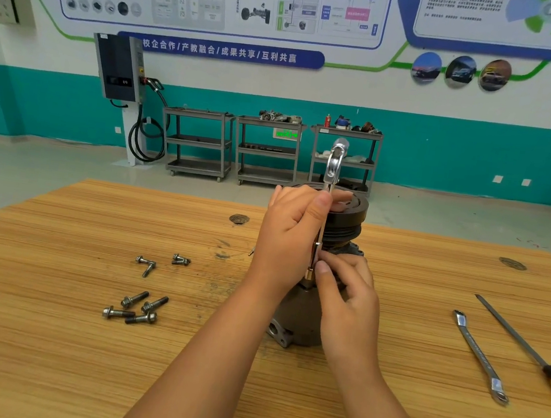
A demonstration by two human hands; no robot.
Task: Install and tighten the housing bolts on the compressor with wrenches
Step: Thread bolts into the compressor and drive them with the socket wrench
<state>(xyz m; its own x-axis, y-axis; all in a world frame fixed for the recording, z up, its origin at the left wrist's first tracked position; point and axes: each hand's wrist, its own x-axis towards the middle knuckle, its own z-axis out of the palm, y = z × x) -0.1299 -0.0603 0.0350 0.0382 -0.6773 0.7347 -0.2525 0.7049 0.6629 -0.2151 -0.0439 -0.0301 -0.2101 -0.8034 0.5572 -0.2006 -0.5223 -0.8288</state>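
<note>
The compressor (299, 318) lies on the wooden table (46, 337), its black pulley (352, 214) at the far end. A chrome ratchet wrench (333, 167) stands upright over the housing, its socket end down near the body. My left hand (291, 238) grips the wrench shaft with fingers curled round it. My right hand (347, 292) pinches the lower socket end at the housing. Several loose bolts (135, 308) lie to the left, with more bolts (161, 263) farther back.
A flat chrome wrench (480, 356) and a yellow-handled screwdriver (525, 350) lie at the table's right. Grey tool carts (267, 149) and a wall charger (122, 67) stand by the far wall.
</note>
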